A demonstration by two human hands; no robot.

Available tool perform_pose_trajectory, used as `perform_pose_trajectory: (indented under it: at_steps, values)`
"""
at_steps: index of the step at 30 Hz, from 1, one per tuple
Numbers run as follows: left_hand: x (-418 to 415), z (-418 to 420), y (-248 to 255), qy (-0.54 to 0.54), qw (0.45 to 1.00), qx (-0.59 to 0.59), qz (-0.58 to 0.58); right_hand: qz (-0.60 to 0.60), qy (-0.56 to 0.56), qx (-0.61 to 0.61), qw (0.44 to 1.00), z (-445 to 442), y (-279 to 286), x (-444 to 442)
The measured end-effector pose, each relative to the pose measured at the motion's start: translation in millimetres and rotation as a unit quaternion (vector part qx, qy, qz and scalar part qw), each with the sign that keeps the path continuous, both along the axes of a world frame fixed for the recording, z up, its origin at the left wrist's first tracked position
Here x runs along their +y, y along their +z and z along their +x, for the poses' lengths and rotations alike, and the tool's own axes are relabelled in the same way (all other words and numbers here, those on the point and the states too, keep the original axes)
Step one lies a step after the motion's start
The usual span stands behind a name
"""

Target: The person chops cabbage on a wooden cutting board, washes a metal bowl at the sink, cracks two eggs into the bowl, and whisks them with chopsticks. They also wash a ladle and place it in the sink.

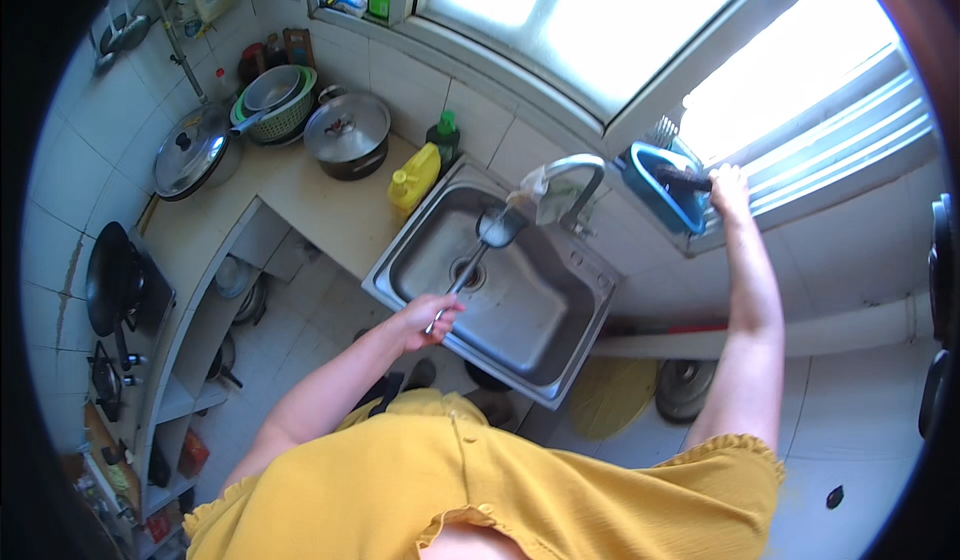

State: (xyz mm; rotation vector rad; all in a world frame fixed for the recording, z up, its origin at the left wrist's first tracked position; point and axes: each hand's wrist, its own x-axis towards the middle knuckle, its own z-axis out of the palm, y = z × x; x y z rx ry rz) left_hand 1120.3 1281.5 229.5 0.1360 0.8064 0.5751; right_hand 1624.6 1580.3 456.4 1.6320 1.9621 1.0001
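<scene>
My left hand grips the metal handle of a ladle. The ladle's dark bowl is below the spout of a curved metal faucet, with what looks like water in it. Beneath it lies the stainless steel sink, its drain partly behind the handle. Up at the right, my right hand reaches to the windowsill and has its fingers on the end of a long dark object. That object lies across a blue plastic basket; its exact kind is unclear.
A yellow jug and a dark bottle with a green cap stand left of the sink. Along the counter are a lidded pot, stacked colanders and a lidded pan. A wok is at far left.
</scene>
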Motion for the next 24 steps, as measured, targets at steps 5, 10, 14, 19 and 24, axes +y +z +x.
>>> perform_pose_trajectory:
  at_steps: [5, 10, 14, 19, 24]
  values:
    - [-5, -12, 6, -0.012, 1.000, 0.011, 0.018, -0.006, 0.030, 0.069, 0.997, -21, 42, -8]
    - [-9, -27, -2, -0.035, 0.999, -0.001, 0.019, -0.019, -0.020, 0.045, 0.999, -87, 119, -48]
    - [1, -27, 2, -0.049, 0.999, 0.004, 0.004, -0.057, -0.164, 0.125, 0.977, -109, 142, -94]
    - [11, -29, 2, -0.055, 0.998, -0.028, 0.007, -0.007, -0.098, 0.383, 0.919, -68, 130, -142]
    - [6, -40, 1, -0.024, 1.000, 0.018, -0.006, -0.134, -0.076, 0.757, 0.635, -143, 24, -254]
